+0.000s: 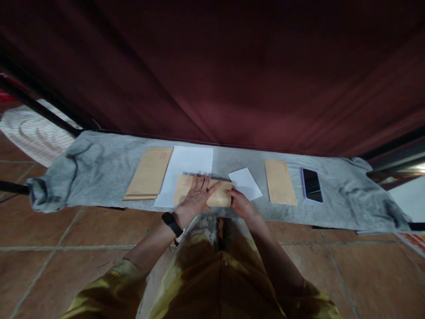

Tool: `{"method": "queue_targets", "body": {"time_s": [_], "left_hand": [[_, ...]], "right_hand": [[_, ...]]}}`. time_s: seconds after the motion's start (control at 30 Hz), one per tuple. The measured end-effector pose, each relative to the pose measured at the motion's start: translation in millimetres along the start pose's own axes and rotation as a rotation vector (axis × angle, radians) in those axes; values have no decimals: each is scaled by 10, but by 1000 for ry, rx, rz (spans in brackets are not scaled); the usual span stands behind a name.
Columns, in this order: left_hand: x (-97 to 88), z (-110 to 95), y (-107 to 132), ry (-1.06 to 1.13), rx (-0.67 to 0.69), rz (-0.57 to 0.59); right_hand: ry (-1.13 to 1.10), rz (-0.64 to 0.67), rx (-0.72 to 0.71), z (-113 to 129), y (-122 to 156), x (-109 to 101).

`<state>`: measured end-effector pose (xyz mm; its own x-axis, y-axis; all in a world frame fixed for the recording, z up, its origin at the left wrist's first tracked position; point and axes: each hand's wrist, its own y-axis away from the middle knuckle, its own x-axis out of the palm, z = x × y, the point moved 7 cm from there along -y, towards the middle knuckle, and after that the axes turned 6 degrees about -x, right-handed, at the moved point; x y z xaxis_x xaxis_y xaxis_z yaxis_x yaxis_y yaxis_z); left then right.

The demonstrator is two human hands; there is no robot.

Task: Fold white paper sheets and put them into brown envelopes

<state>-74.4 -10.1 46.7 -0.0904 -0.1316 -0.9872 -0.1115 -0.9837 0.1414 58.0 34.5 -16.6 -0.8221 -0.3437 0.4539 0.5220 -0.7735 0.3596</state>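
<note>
My left hand [196, 196] lies flat, fingers spread, on a brown envelope [219, 197] that rests on the grey cloth [106, 168]. My right hand [241, 203] pinches the envelope's right end with curled fingers. A folded white paper [245, 183] lies just beyond my right hand. A sheet of white paper [191, 164] sits partly under the envelope.
Another brown envelope [149, 173] lies to the left and a third [280, 181] to the right. A black phone [311, 184] rests further right on the cloth. A dark red curtain [232, 75] hangs behind. Tiled floor [66, 239] is in front.
</note>
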Motion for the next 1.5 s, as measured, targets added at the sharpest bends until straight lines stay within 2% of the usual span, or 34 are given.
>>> {"method": "queue_targets", "body": {"time_s": [0.1,0.3,0.57,0.67,0.87,1.0,1.17,1.37,1.5], "left_hand": [[13,-12,7,17,12,-25],[20,-15,-12,62,-5,23],[121,106,-66,148,-15,75],[172,146,-81,173,-14,98],[169,170,-81,188,-23,119],[155,171,-79,178,-21,123],[198,193,-93,168,-5,101],[197,205,-103,187,-3,108],[194,206,-104,190,1,112]], "right_hand": [[48,-14,-47,25,28,-11],[57,-25,-86,27,102,-46],[96,-104,-144,29,302,-295],[340,-168,-210,208,327,-469],[832,-451,-305,770,213,-987],[1076,-541,-249,943,127,-1125],[1242,-568,-134,949,55,-1125],[1275,-547,-52,907,26,-1164],[1217,-499,-66,866,67,-1198]]}}
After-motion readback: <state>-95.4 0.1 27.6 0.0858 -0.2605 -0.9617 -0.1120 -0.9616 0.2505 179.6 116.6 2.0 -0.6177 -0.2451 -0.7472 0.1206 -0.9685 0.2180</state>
